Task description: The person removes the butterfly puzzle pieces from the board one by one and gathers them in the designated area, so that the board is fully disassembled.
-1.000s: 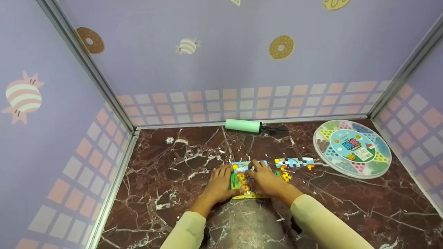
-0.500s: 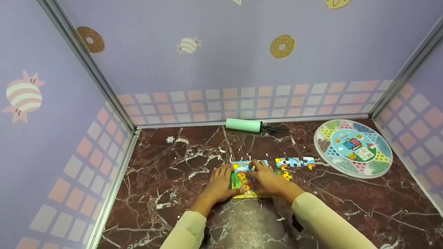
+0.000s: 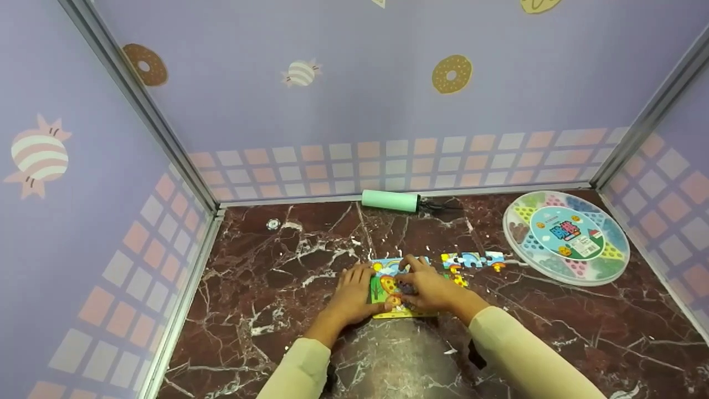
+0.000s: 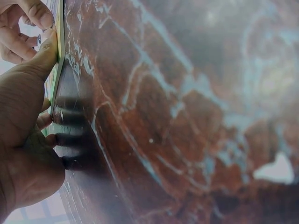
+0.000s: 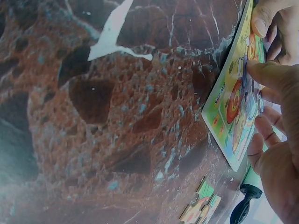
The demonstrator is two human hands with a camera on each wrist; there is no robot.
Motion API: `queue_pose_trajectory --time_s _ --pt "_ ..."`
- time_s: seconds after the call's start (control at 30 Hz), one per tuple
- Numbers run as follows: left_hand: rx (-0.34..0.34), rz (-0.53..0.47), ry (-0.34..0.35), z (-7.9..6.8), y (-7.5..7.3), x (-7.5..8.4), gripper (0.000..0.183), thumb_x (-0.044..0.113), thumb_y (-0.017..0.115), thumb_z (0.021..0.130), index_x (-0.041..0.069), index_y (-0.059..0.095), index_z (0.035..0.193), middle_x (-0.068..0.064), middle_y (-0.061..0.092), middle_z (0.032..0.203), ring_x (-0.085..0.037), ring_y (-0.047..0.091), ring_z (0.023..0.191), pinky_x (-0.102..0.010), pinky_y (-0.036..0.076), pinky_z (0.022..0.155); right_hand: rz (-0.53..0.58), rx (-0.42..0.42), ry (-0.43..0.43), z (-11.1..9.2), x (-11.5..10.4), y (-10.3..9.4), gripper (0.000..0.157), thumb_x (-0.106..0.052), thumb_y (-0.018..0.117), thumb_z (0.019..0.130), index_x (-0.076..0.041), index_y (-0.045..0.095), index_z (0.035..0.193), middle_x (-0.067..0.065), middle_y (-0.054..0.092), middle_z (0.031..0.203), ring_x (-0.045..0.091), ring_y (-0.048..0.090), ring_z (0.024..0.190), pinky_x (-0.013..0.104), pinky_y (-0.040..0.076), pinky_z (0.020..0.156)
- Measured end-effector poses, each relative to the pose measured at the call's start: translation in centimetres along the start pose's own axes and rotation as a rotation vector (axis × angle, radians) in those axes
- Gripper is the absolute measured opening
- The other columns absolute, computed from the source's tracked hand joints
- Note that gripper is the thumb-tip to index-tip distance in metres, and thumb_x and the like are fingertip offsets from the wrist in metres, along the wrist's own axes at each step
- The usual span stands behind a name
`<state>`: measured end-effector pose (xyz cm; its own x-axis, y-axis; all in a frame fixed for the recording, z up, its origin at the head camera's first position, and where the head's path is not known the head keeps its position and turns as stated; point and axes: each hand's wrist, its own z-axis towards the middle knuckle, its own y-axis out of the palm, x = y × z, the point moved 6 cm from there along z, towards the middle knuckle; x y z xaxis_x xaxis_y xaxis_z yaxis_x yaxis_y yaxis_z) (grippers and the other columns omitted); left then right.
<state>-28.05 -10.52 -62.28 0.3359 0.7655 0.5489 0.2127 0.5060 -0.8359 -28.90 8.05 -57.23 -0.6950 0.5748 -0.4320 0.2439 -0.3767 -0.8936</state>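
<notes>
A colourful jigsaw puzzle board [image 3: 379, 293] lies flat on the dark marbled tabletop between both hands. My left hand [image 3: 352, 293] rests along its left edge, fingers extended and the thumb [image 4: 44, 55] pressing on the board's face. Over the right half, my right hand [image 3: 435, 291] pinches a puzzle piece [image 5: 245, 64] with a bluish-purple edge, low against the picture; most of this piece is hidden by the fingers. Beside the board on the right lie a row of loose puzzle pieces [image 3: 471, 260] and a yellow-orange puzzle piece [image 3: 459, 281].
A mint-green hand pump [image 3: 390, 201] with a black end lies along the back wall. At the right stands a round, clear-lidded Chinese checkers set [image 3: 565, 235]. A small round chip [image 3: 272, 224] sits at the back left. Patterned walls enclose the tabletop.
The right hand's fingers shift slightly over the board, staying low on its right half. The left hand keeps its place on the left edge.
</notes>
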Motion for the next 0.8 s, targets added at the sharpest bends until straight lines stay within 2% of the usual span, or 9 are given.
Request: queue_pose_trajectory --time_s 0.2,0.33,0.4,0.53,0.63,0.8 --pt "-0.017 0.014 0.002 -0.28 -0.42 0.47 0.100 0.070 0.078 0.092 0.002 0.047 0.157 -0.025 0.039 0.171 -0.052 0.031 0.164 -0.074 0.018 0.135 -0.003 -0.017 0.017 0.06 0.01 0.06 0.035 -0.024 0.081 0.102 -0.006 0.079 0.131 0.020 0.059 0.135 0.030 0.052 0.110 0.051 0.055 0.086" --pt "-0.005 0.009 -0.003 -0.19 -0.15 0.20 0.099 0.069 0.079 0.090 0.002 0.048 0.157 -0.025 0.041 0.171 -0.050 0.032 0.164 -0.073 0.018 0.136 -0.027 -0.017 0.013 0.11 -0.18 0.06 0.034 -0.023 0.082 0.100 -0.007 0.079 0.130 0.020 0.061 0.136 0.031 0.054 0.111 0.053 0.055 0.088" --pt "0.001 0.005 -0.008 -0.11 -0.01 0.09 0.098 0.068 0.080 0.090 0.003 0.048 0.156 -0.024 0.041 0.171 -0.050 0.032 0.165 -0.072 0.017 0.136 -0.038 -0.013 0.010 0.11 -0.25 0.08 0.030 -0.021 0.083 0.099 -0.007 0.079 0.126 0.020 0.062 0.136 0.031 0.054 0.112 0.054 0.055 0.089" --pt "0.010 0.000 -0.002 0.07 0.16 -0.13 0.098 0.068 0.081 0.089 0.002 0.049 0.155 -0.024 0.041 0.171 -0.050 0.032 0.164 -0.072 0.017 0.137 -0.069 0.000 0.012 0.06 -0.29 0.06 0.018 -0.021 0.085 0.097 -0.009 0.077 0.108 0.017 0.063 0.136 0.030 0.054 0.112 0.053 0.054 0.089" --pt "0.009 0.003 -0.002 0.10 0.17 -0.15 0.099 0.069 0.081 0.090 0.002 0.049 0.156 -0.024 0.040 0.171 -0.049 0.031 0.165 -0.072 0.017 0.137 -0.101 0.022 0.000 -0.06 -0.34 -0.07 0.017 -0.022 0.088 0.094 -0.011 0.074 0.097 0.016 0.064 0.136 0.029 0.054 0.112 0.052 0.054 0.088" --pt "0.006 0.005 -0.015 0.15 0.14 -0.07 0.101 0.069 0.081 0.089 0.003 0.048 0.158 -0.022 0.039 0.173 -0.047 0.030 0.166 -0.070 0.016 0.138 -0.131 0.064 -0.031 -0.41 -0.41 -0.42 0.019 -0.022 0.089 0.091 -0.011 0.075 0.095 0.016 0.065 0.136 0.031 0.056 0.112 0.054 0.057 0.091"
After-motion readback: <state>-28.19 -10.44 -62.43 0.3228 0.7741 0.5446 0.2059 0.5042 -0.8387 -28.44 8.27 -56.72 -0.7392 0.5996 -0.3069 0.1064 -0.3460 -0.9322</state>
